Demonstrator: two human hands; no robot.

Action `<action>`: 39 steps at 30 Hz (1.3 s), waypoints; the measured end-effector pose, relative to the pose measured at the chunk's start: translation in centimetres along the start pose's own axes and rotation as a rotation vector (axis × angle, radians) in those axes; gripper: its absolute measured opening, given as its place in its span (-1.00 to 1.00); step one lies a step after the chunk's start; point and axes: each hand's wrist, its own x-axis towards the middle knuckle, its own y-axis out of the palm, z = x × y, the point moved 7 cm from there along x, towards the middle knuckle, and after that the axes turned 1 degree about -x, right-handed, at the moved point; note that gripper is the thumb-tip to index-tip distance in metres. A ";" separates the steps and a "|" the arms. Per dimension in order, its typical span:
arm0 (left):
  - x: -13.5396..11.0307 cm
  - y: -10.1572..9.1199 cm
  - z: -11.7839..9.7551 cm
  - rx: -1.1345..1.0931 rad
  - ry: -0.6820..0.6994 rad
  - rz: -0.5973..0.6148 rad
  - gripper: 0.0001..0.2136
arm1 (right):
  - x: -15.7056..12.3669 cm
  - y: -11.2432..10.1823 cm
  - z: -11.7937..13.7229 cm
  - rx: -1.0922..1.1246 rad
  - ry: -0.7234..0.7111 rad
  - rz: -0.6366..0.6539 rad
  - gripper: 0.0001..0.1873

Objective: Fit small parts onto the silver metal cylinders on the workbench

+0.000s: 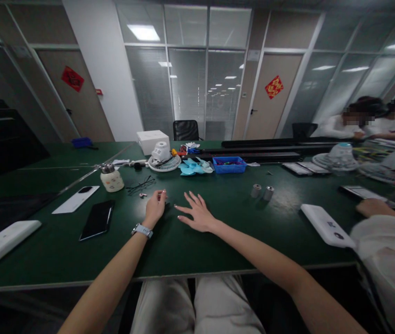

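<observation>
My left hand (154, 207), with a watch (142, 230) on its wrist, is over the green table with its fingers curled together. Whatever they may hold is hidden. Just left of it lie a small white earbud-like piece (143, 195) and a pair of thin-framed glasses (141, 184). My right hand (196, 213) rests palm down on the tabletop, fingers spread and holding nothing. Beyond the hands are light-blue fan blades (194, 167), a white fan body with its round grille (164, 161), and a blue tray (229, 165) of small items.
A dark phone (97, 220), a white phone (76, 200) and a cream jar (111, 180) stand to the left. Two metal cylinders (262, 191) and a white power bank (326, 225) are on the right. A person's sleeve (388, 250) reaches over the right edge.
</observation>
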 end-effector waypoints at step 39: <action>0.0 0.5 0.2 0.036 -0.014 0.069 -0.61 | -12.7 -13.8 -19.9 -0.424 0.901 -0.468 -0.46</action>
